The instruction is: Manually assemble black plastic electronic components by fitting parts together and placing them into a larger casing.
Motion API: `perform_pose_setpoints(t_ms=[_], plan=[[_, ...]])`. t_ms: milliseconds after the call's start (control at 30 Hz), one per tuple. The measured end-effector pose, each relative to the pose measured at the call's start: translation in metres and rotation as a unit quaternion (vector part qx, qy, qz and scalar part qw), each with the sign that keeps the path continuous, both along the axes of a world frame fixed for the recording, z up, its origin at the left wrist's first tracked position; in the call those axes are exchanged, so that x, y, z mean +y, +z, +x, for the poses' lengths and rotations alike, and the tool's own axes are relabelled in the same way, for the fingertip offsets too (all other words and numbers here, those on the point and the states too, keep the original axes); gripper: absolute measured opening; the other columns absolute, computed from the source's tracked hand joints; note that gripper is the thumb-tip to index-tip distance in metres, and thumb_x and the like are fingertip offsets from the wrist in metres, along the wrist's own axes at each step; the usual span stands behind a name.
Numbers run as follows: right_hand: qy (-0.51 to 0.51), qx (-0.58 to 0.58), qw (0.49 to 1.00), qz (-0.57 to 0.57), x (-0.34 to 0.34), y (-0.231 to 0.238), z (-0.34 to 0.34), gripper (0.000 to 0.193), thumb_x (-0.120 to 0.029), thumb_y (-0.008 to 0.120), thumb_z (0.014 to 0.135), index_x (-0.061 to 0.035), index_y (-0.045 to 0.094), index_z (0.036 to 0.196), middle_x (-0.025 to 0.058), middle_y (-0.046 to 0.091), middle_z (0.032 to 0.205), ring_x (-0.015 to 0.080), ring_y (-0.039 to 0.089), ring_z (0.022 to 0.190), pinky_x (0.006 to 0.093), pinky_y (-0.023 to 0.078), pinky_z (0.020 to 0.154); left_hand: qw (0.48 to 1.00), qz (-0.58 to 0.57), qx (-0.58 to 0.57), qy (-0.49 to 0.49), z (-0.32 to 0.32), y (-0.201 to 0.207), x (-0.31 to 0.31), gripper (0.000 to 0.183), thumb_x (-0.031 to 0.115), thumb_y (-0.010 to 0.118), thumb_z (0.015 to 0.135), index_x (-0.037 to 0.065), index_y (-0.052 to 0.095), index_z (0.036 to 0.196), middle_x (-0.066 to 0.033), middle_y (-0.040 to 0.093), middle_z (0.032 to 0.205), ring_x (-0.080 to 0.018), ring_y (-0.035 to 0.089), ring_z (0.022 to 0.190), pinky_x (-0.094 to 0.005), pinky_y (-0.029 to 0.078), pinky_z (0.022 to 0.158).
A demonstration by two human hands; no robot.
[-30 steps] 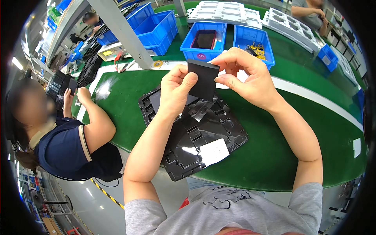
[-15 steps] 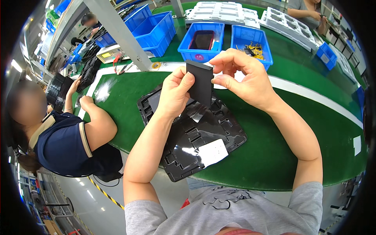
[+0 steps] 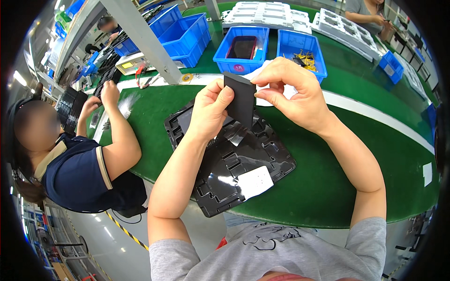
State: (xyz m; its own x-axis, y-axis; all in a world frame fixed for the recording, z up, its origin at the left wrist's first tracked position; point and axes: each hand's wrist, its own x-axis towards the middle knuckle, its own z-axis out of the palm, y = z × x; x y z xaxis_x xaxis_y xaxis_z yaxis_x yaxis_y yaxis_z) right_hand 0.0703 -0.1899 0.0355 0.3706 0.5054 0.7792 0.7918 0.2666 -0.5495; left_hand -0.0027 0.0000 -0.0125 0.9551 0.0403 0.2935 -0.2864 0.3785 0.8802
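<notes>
A flat, black rectangular piece [image 3: 240, 105] is held upright over the table in my left hand [image 3: 209, 107], thumb on its face and fingers behind it. My right hand [image 3: 295, 91] is curled at the upper right corner of the piece, its index fingertip and thumb tip on that edge. Any small thing between those fingertips is too small to make out. Below both hands lies a black moulded plastic tray [image 3: 229, 164]. On the tray rest a clear film pouch [image 3: 235, 135] and a white paper [image 3: 255, 182]; a grey flat piece shows partly behind my left wrist.
Beyond my hands stand a blue bin [image 3: 220, 58] with a dark red-edged device and another blue bin [image 3: 320, 65] with yellow-and-black parts. A co-worker [image 3: 75, 173] sits at my left. A grey post [image 3: 145, 42] rises from the table. White trays [image 3: 262, 14] lie farther back.
My left hand and the black piece stay nearly still. My right fingers have shifted slightly at its corner. The co-worker's hands at left have lifted and moved closer together.
</notes>
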Motion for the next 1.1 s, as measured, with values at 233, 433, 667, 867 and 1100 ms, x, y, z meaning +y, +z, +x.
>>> perform_pose_setpoints(t_ms=[233,433,667,867,1100], plan=[[-0.001,-0.020,1.000,-0.014,-0.004,0.003,0.004,0.012,-0.007,0.069,0.079,-0.0057,0.066,0.091,0.0009,0.058,0.078,0.0075,0.052,0.066,0.0215,0.039,0.053,0.988,0.091,-0.056,0.113,0.000,0.000,-0.003,0.013,0.013,0.064,0.089,0.002,0.059,0.094,-0.0031,0.064,0.087,-0.0094,0.059,0.077,-0.0257,0.049,0.072],[0.020,0.211,0.971,-0.107,-0.004,0.001,0.008,0.021,-0.025,0.064,0.088,-0.0045,0.066,0.088,0.0002,0.061,0.081,0.0057,0.053,0.072,0.0232,0.040,0.059,0.916,0.336,-0.111,0.190,-0.007,0.006,-0.013,0.010,0.004,0.069,0.081,0.001,0.061,0.086,-0.0038,0.063,0.074,-0.0094,0.056,0.069,-0.0249,0.046,0.066],[0.012,0.160,0.977,-0.142,-0.004,-0.002,0.004,0.019,-0.024,0.067,0.085,-0.0051,0.068,0.081,-0.0021,0.059,0.072,0.0065,0.049,0.066,0.0231,0.040,0.059,0.898,0.365,-0.144,0.199,-0.009,0.010,-0.014,0.011,0.002,0.070,0.078,0.001,0.062,0.086,-0.0047,0.063,0.074,-0.0115,0.058,0.067,-0.0255,0.047,0.065],[-0.024,0.068,0.993,-0.090,-0.001,0.000,-0.008,0.009,-0.010,0.068,0.081,-0.0047,0.065,0.075,-0.0005,0.058,0.069,0.0091,0.049,0.064,0.0239,0.039,0.054,0.894,0.368,-0.162,0.197,-0.007,0.007,-0.010,0.013,0.001,0.070,0.076,0.001,0.062,0.087,-0.0056,0.064,0.076,-0.0141,0.059,0.068,-0.0262,0.047,0.065],[-0.033,0.030,0.997,-0.057,0.001,-0.002,-0.013,0.008,-0.005,0.069,0.077,-0.0041,0.063,0.072,0.0026,0.057,0.069,0.0143,0.050,0.063,0.0270,0.039,0.054,0.892,0.364,-0.190,0.189,-0.007,0.008,-0.010,0.015,-0.001,0.071,0.074,0.000,0.062,0.087,-0.0067,0.065,0.080,-0.0158,0.061,0.071,-0.0270,0.049,0.067]])
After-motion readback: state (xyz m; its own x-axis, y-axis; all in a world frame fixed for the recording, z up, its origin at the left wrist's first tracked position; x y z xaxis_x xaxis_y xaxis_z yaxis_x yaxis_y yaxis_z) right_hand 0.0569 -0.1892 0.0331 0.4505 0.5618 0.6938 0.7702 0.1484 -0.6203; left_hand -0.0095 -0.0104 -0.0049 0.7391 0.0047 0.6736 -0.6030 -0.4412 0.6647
